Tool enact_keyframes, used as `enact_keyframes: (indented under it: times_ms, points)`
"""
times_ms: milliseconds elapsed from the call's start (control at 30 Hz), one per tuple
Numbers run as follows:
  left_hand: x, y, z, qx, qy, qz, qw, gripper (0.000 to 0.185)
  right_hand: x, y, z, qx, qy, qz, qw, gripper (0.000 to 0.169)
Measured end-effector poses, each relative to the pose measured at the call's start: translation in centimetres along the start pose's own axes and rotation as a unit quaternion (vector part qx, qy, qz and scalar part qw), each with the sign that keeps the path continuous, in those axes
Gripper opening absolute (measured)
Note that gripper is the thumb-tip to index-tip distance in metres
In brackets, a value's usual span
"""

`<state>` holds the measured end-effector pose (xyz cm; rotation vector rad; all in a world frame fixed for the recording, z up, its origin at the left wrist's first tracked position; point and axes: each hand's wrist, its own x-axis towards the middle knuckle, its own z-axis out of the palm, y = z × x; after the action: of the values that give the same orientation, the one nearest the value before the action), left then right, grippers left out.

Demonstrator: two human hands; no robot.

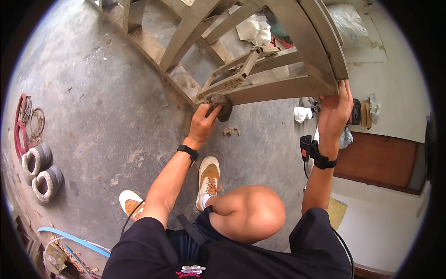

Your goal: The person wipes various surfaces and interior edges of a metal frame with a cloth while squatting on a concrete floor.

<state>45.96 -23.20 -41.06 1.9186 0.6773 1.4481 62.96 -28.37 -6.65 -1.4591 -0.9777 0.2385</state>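
Note:
A dull metal frame (275, 91) of rectangular bars stands tilted before me, its lower corner near the concrete floor. My left hand (203, 126) pinches a dark grey-brown wad, perhaps a rag or steel wool (224, 108), against that lower corner. At the frame's upper right corner is my right hand (336, 111), palm beneath and fingers reaching up along the outer edge; the thumb is not clearly seen. A smaller piece of metal framework (244, 71) sits inside the larger frame.
A scrap of debris (231, 131) lies on the concrete floor (115, 115) near my shoe (209, 174). Two grey rolls (47, 185) and a red looped object (21, 132) are at left. Blue strapping (75, 238) curves at lower left. White plastic bags (253, 29) lie behind the frame.

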Motion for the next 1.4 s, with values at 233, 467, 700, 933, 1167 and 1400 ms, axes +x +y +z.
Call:
enact_keyframes:
  times_ms: [233, 467, 700, 933, 1167, 1400]
  points:
    - [-4.6, -5.5, 0.8, 0.037, 0.042, -0.301, 0.952, 0.047, 0.4, 0.7, -0.4, 0.034, -0.006, -0.001, 0.999, 0.045]
    - [8.9, -5.3, -5.5, -0.016, 0.219, -0.145, 0.965, 0.049, -0.2, 0.5, -0.7, 0.005, 0.025, 0.004, 1.0, 0.049]
    - [26.7, 1.2, -8.2, -0.002, 0.263, 0.053, 0.963, 0.068, 0.0, 0.9, -1.9, 0.035, -0.009, 0.035, 0.999, 0.05]
    - [24.5, -3.1, -5.3, 0.005, 0.265, 0.076, 0.961, 0.061, -1.0, -0.2, -1.0, 0.033, 0.041, 0.06, 0.997, 0.052]
    - [13.2, -11.6, -2.8, 0.063, 0.187, -0.066, 0.978, 0.075, -1.1, -0.1, -1.1, -0.002, 0.051, 0.046, 0.998, 0.054]
    - [5.7, -17.9, -5.0, 0.138, 0.074, -0.322, 0.934, 0.057, -0.1, 1.4, 0.2, 0.044, 0.033, 0.05, 0.997, 0.052]
